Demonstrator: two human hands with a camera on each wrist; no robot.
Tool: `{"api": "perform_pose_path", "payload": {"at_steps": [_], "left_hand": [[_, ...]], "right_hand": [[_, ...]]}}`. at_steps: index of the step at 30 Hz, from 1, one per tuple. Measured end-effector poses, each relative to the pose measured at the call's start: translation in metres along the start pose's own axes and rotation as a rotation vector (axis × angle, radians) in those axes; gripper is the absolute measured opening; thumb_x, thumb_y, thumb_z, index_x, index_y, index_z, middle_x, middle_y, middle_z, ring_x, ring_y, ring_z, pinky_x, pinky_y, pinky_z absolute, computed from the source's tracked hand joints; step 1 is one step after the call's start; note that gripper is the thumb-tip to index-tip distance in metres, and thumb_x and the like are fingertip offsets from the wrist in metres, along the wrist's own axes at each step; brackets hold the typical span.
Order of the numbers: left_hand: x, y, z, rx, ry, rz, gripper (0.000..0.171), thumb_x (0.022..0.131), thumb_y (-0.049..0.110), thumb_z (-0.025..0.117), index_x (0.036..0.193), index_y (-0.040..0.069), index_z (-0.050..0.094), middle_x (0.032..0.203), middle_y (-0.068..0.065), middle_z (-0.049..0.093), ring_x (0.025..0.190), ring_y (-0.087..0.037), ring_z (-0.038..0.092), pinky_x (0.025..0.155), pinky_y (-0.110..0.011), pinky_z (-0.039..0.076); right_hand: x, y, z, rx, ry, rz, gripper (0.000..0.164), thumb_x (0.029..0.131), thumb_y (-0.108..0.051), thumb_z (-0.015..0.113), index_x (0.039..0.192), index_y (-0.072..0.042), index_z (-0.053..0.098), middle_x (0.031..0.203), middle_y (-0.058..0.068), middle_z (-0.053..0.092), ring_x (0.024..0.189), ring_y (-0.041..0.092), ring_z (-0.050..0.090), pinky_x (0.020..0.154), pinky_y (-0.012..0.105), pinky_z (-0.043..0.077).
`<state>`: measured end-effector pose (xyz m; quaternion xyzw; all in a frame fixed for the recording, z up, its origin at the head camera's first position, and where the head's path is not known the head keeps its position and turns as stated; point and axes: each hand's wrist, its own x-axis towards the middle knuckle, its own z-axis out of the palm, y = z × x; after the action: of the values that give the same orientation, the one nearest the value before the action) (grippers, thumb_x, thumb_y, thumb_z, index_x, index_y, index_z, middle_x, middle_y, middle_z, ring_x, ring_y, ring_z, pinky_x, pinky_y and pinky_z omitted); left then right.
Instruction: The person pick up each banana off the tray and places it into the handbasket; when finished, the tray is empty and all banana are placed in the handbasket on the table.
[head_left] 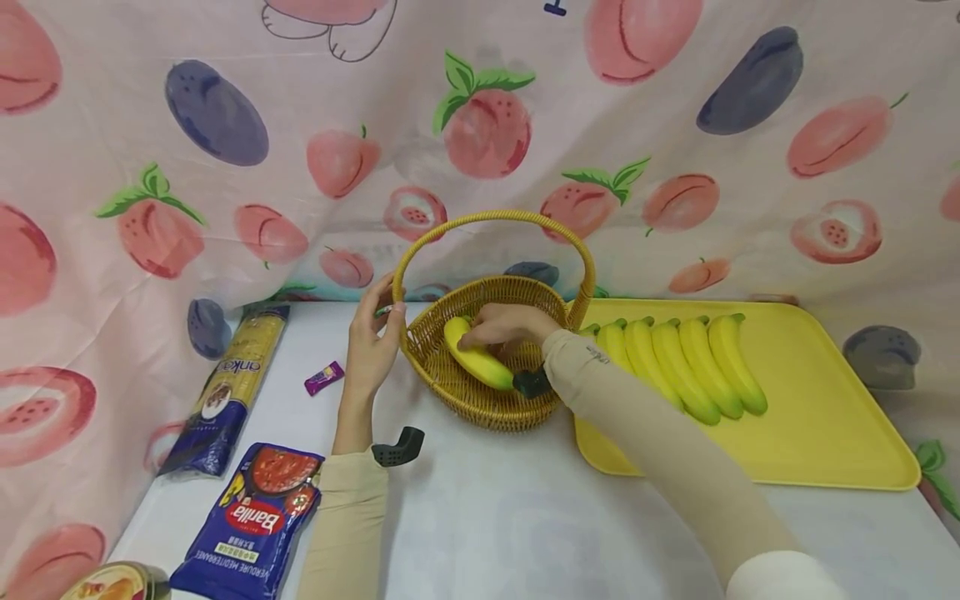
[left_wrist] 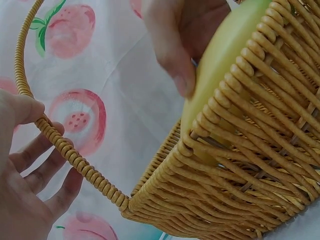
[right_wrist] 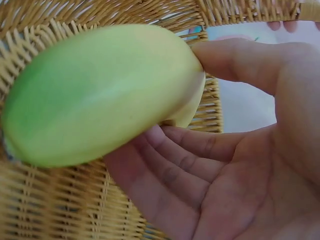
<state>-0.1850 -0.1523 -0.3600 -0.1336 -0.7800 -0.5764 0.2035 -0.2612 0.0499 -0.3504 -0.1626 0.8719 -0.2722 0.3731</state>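
A yellow banana with a greenish tip lies slanted inside a wicker basket. My right hand reaches into the basket and grips the banana. In the right wrist view, the thumb is on one side of the banana and the fingers are on the other. My left hand holds the left lower part of the basket's arched handle. The left wrist view has its thumb in front of the handle and its fingers behind.
Several bananas lie in a row on a yellow tray at the right. On the left are a spaghetti pack, a blue Barilla pouch, a small purple packet and a jar. A fruit-print curtain hangs behind.
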Motion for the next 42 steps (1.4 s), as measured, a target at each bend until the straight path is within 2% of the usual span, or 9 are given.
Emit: {"api": "perform_pose_path", "payload": {"at_steps": [5,12,26,33,35,40,42], "left_hand": [[-0.001,0.001,0.0,0.011,-0.005,-0.011,0.042,0.097,0.006,0.048,0.139,0.002,0.042,0.129,-0.021,0.051,0.118,-0.029,0.052,0.1,-0.044,0.046],[0.001,0.0,-0.001,-0.011,0.003,0.014,0.042,0.097,0.004,0.048,0.138,0.001,0.043,0.128,-0.023,0.051,0.116,-0.035,0.052,0.099,-0.05,0.045],[0.0,0.0,-0.001,-0.001,-0.01,-0.008,0.042,0.097,0.007,0.049,0.139,0.003,0.043,0.129,-0.022,0.051,0.117,-0.029,0.052,0.099,-0.045,0.046],[0.0,0.0,-0.001,-0.012,-0.006,-0.002,0.042,0.097,0.005,0.048,0.138,0.001,0.043,0.128,-0.025,0.05,0.116,-0.033,0.052,0.099,-0.049,0.045],[-0.001,-0.001,-0.001,-0.012,-0.005,0.001,0.042,0.097,0.005,0.049,0.138,0.001,0.043,0.127,-0.024,0.051,0.117,-0.033,0.051,0.1,-0.049,0.045],[-0.001,-0.001,-0.001,-0.007,-0.007,-0.003,0.042,0.097,0.007,0.049,0.138,0.002,0.044,0.127,-0.026,0.051,0.118,-0.033,0.052,0.101,-0.05,0.044],[0.0,-0.001,-0.001,-0.004,-0.007,-0.004,0.042,0.097,0.007,0.049,0.138,0.002,0.043,0.127,-0.026,0.051,0.118,-0.033,0.052,0.101,-0.049,0.044]], "right_hand": [[0.01,-0.006,0.006,0.019,-0.016,0.041,0.035,0.087,-0.038,0.06,0.103,-0.007,0.059,0.1,0.009,0.062,0.089,0.021,0.064,0.083,0.037,0.056],[0.02,-0.013,0.017,0.114,-0.059,0.07,0.041,0.086,-0.03,0.064,0.116,-0.006,0.049,0.105,0.014,0.061,0.09,0.025,0.066,0.081,0.037,0.057],[0.027,-0.012,0.035,0.092,0.009,0.106,0.04,0.084,-0.033,0.067,0.106,-0.004,0.052,0.096,0.012,0.062,0.08,0.022,0.067,0.075,0.033,0.058],[0.021,-0.009,0.03,0.106,-0.008,0.075,0.038,0.088,-0.038,0.062,0.105,-0.004,0.056,0.097,0.012,0.064,0.086,0.023,0.068,0.078,0.034,0.057],[0.015,-0.008,0.026,0.119,-0.01,0.049,0.039,0.09,-0.038,0.06,0.105,-0.001,0.057,0.099,0.015,0.066,0.089,0.026,0.067,0.081,0.036,0.057],[-0.002,-0.002,0.017,0.162,0.038,-0.032,0.043,0.092,-0.038,0.058,0.115,-0.002,0.052,0.107,0.018,0.065,0.096,0.03,0.066,0.084,0.04,0.056],[-0.008,0.002,0.014,0.202,0.066,-0.053,0.043,0.091,-0.037,0.059,0.119,-0.006,0.047,0.11,0.018,0.064,0.099,0.03,0.065,0.086,0.042,0.055]]}}
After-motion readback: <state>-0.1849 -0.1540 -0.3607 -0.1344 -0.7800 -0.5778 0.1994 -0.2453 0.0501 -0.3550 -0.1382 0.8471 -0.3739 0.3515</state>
